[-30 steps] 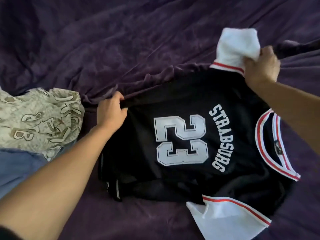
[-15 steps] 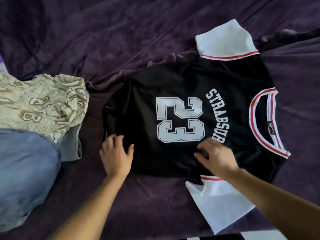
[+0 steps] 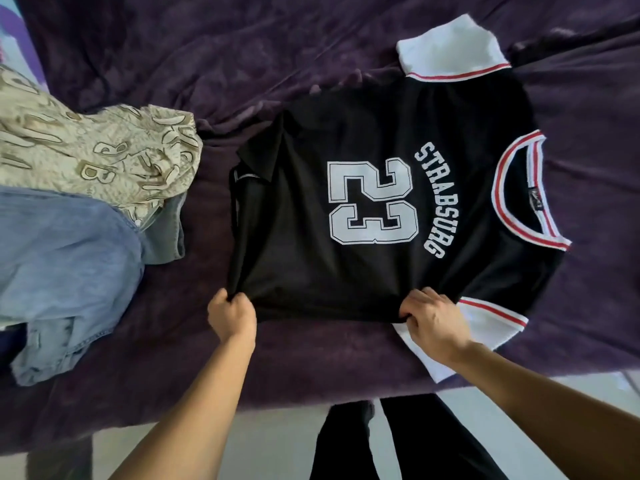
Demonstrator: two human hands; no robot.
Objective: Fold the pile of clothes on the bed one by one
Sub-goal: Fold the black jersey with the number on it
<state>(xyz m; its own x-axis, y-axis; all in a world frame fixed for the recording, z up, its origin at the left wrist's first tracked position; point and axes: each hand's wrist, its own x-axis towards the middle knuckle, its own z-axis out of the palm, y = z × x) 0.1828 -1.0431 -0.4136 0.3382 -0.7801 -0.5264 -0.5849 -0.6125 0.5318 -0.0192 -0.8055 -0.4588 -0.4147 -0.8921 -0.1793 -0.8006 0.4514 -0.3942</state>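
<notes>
A black jersey (image 3: 377, 278) with a white "23", white sleeves and a red-and-white collar lies spread sideways on the bed, collar to the right. My left hand (image 3: 231, 317) grips its near edge by the hem corner. My right hand (image 3: 434, 320) pinches the same near edge close to the near white sleeve (image 3: 491, 323). The far sleeve (image 3: 450, 46) lies flat. At the left sits the pile: a beige patterned garment (image 3: 93, 157) on top of blue jeans (image 3: 65, 268).
A dark purple blanket (image 3: 207, 57) covers the bed. The bed's near edge runs across the bottom, with pale floor (image 3: 277, 441) and my dark trouser legs (image 3: 391, 441) below it. A patterned cloth corner (image 3: 17, 32) shows at the top left.
Both hands left the far edge and far sleeve, came to the near side, pressed on the jersey, and now grip its near edge. The far sleeve lies spread out flat.
</notes>
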